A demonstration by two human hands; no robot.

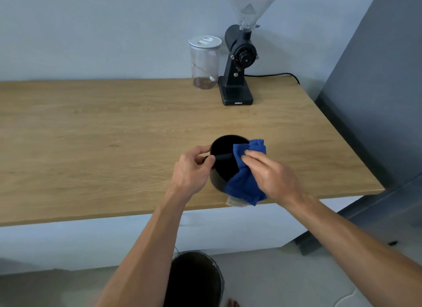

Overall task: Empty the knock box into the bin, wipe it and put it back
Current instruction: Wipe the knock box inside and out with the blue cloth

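The black round knock box point(222, 146) stands on the wooden counter point(102, 135) near its front edge, its bar crossing the opening. My left hand point(194, 167) grips the box's left rim and the end of the bar. A blue cloth point(246, 181) drapes over the box's right rim and down its front side. My right hand point(271, 174) presses on the cloth, fingers pointing at the box. Below the counter, on the floor between my forearms, stands the dark bin point(196, 281).
At the back of the counter stand a black coffee grinder point(239, 62) with a clear hopper and a clear lidded jar point(205, 62) holding a little coffee. A black cable point(274, 74) runs right from the grinder. A grey panel point(376, 89) borders the counter's right end.
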